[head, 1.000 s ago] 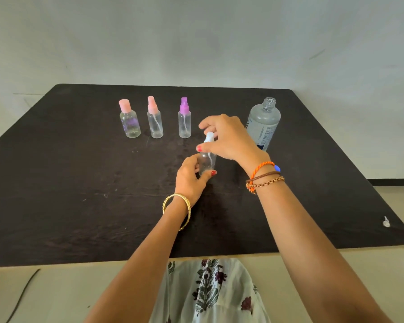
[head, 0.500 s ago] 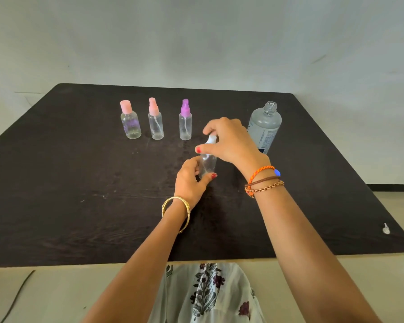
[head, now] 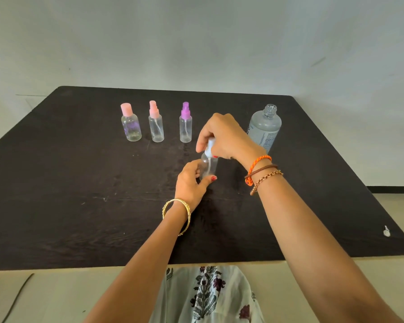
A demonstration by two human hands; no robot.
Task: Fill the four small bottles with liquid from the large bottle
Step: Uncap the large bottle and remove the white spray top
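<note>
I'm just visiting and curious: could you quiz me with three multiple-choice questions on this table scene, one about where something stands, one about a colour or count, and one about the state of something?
1. Where does the large bottle stand relative to the row of three capped small bottles?
A. To their right
B. To their left
C. In front of them, at the near table edge

2. What colour is the spray top of the small bottle nearest the hands?
A. Green
B. Purple
C. Black

3. What state is the large bottle's neck in?
A. Closed with a pink cap
B. Fitted with a spray pump
C. Open, no cap on it

Answers: 1 A, it stands at the right end of the black table. 2 B, its top is purple, the other two are pink. 3 C, the bare threaded neck shows.
</note>
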